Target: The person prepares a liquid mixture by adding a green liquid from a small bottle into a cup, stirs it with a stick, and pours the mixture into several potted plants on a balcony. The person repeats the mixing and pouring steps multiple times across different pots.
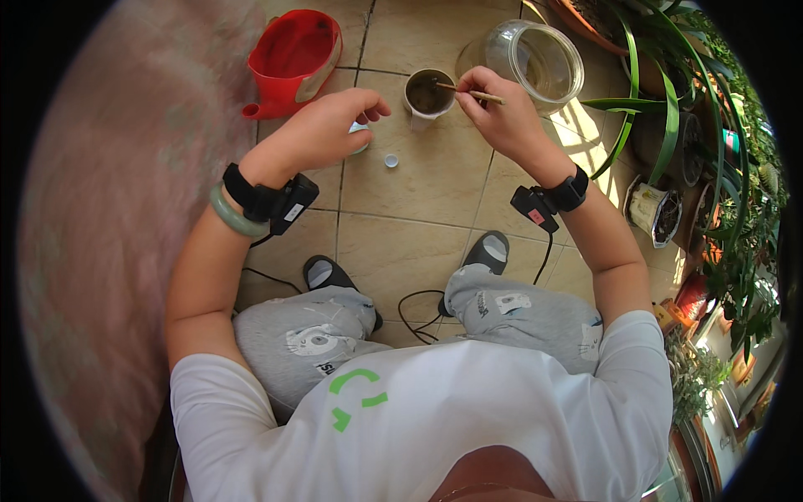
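A thin wooden stick (490, 98), like a chopstick, is pinched in my right hand (506, 113). Its far end dips over the mouth of a round cup (418, 116) with a light rim and a handle toward me; the inside looks dark. To the cup's left hovers my left hand (330, 125), fingers loosely bent and apart, holding nothing visible. Partly hidden beneath that hand is a small white and bluish container (360, 140). A small white cap (391, 161) lies on the tiles just right of it.
A red plastic watering can (297, 50) stands at the far left, and a large clear glass jar (544, 63) at the far right beyond my right hand. Potted plants (669, 117) line the right side. Black cables (410, 311) trail over the tiled floor (401, 197) by my feet.
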Tool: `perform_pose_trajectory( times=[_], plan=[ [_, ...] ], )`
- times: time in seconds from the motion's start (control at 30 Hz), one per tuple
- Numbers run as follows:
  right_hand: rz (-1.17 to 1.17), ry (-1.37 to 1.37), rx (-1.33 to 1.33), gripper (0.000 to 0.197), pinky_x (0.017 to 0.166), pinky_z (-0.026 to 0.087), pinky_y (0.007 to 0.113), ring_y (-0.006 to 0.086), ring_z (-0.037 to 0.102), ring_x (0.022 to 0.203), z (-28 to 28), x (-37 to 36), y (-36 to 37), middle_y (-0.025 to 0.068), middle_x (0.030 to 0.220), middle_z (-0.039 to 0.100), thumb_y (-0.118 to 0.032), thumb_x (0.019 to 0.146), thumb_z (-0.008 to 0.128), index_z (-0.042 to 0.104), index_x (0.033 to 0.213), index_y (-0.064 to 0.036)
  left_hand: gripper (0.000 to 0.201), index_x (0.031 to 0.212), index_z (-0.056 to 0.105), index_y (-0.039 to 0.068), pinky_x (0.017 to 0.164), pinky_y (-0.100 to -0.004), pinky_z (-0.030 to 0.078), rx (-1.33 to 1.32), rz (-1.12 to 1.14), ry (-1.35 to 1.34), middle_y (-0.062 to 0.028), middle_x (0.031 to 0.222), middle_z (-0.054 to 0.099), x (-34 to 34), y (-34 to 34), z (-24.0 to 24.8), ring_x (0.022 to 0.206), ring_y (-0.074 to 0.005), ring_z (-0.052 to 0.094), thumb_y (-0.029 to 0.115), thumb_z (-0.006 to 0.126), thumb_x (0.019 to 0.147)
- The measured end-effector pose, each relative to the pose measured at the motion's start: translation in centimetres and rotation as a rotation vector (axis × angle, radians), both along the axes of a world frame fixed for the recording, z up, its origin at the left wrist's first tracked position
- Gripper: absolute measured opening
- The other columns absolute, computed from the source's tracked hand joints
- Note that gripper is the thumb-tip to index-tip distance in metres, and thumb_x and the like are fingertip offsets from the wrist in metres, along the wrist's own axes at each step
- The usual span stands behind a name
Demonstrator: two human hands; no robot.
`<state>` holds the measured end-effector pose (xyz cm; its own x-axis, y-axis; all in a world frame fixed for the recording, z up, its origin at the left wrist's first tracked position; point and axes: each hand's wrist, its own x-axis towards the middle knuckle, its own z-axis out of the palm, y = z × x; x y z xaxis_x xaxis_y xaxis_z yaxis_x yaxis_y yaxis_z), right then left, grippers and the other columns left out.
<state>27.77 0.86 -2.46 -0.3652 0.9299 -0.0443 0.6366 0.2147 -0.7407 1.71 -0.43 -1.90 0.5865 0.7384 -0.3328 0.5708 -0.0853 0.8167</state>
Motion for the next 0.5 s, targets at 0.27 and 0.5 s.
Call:
perform_pose_trajectory(
  times=[0.27,0.5],
  plan=[
    [-0.017,-0.085,0.024,0.018,0.062,0.049,0.039,0.0315,0.063,0.07,-2.0,0.0,0.3,0.0126,0.078,0.066,-0.021,0.083,0.056,0.063,0.092,-0.0071,0.028,0.108,0.057,0.003,0.081,-0.0342,0.05,0.036,-0.029,-0.008,-0.0123,0.099,0.063,0.1,-0.5,-0.2,0.094,-0.0252,0.061,0.004,0.057,0.079],
    [0.063,-0.082,-0.129,0.015,0.06,0.047,0.032,0.0228,0.061,0.065,-2.0,0.3,-0.2,0.0126,0.073,0.063,-0.015,0.084,0.057,0.061,0.089,-0.0019,0.028,0.108,0.057,0.003,0.081,-0.0344,0.05,0.022,-0.036,-0.003,-0.0128,0.099,0.063,0.4,-0.6,-0.4,0.094,-0.0256,0.061,0.004,0.057,0.08]
  ],
)
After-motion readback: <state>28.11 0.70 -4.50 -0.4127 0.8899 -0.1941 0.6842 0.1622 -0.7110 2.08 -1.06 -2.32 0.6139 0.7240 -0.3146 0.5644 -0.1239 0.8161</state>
